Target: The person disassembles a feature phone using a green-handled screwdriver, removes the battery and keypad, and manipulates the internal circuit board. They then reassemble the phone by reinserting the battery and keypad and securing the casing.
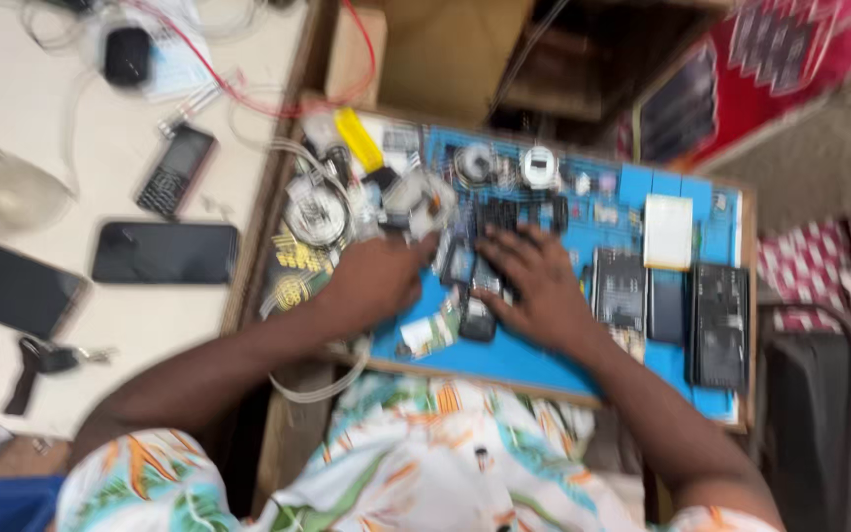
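Blue mat [534, 360] (blurred) bears small phone [478, 317] beneath right hand's [542, 286] fingers [500, 268].

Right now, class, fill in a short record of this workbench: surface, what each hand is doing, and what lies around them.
Surface: blue work mat crowded with small phone parts
Left hand: resting on the mat's left part, fingers among small parts; grip too blurred to tell
Right hand: fingers spread over a small dark phone
Right of hands: dark phone bodies and a white block
Side table: keypad phone, black smartphone, keys
Image: motion-blurred
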